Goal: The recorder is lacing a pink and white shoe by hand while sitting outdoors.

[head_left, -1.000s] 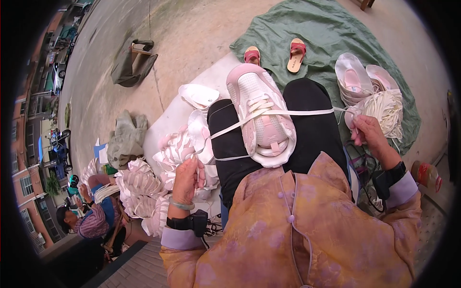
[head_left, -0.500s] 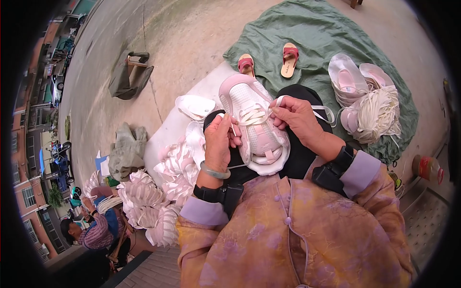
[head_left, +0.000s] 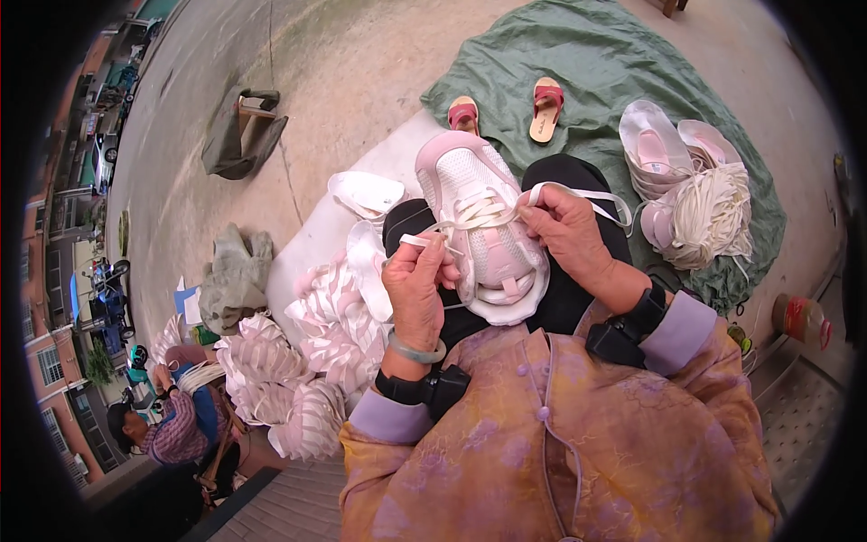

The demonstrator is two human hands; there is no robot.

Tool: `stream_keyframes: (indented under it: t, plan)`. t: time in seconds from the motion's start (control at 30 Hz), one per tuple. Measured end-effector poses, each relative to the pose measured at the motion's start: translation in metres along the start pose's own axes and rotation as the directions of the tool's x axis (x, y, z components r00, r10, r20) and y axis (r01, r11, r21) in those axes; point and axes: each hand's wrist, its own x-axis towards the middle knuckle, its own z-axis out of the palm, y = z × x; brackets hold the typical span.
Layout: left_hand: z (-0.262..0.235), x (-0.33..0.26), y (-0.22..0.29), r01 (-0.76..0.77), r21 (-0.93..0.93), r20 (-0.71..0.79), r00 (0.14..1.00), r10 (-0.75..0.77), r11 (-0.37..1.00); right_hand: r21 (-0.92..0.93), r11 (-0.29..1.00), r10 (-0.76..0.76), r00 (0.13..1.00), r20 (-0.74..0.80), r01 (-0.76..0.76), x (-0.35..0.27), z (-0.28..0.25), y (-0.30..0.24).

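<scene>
A pink and white shoe upper (head_left: 497,257) rests across my lap with its toe pointing away from me. White lacing (head_left: 483,211) crosses the middle of it. Left of the shoe, my left hand (head_left: 423,271) pinches one end of a white shoelace (head_left: 415,240) between thumb and fingers. On the opposite side my right hand (head_left: 560,221) grips the shoelace close to the eyelets, and a loose length of it (head_left: 607,197) loops out past my knuckles to the right.
Piled shoe uppers (head_left: 336,316) lie to my left. More uppers (head_left: 652,149) and a bundle of white laces (head_left: 718,212) sit on a green cloth (head_left: 515,63) at the right, near red sandals (head_left: 546,108). A plastic jar (head_left: 802,318) stands far right. Another person (head_left: 185,429) sits at lower left.
My left hand has moved slightly down, drawing its lace end a little away from the shoe. The right hand has shifted slightly to the right, still gripping lace.
</scene>
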Motion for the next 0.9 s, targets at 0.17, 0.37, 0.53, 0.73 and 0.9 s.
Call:
stream_keyframes:
  t: [0.17, 0.37, 0.53, 0.73, 0.9]
  plan:
    - [-0.001, -0.001, -0.002, 0.040, 0.035, 0.061, 0.997, -0.042, 0.999, -0.124, 0.992, 0.009, 1.000, -0.017, -0.011, 0.002, 0.000, 0.001]
    - [-0.005, -0.003, -0.005, -0.094, 0.262, 0.074, 0.994, 0.078, 0.960, -0.647, 0.460, -0.549, 0.767, 0.330, 0.608, 0.003, 0.004, -0.001]
    - [-0.003, 0.006, -0.016, -0.206, 0.284, 0.070, 0.979, 0.194, 0.936, -0.535, 0.648, -0.547, 0.820, 0.166, 0.541, 0.005, 0.004, 0.009]
    - [-0.004, 0.014, -0.027, -0.275, 0.424, 0.045, 0.958, 0.283, 0.863, -0.445, 0.843, -0.315, 0.948, 0.047, 0.302, -0.003, 0.003, 0.001]
    - [0.001, 0.015, -0.026, -0.365, 0.579, 0.066, 0.912, 0.404, 0.729, -0.444, 0.831, -0.355, 0.934, 0.044, 0.336, -0.001, -0.001, 0.010]
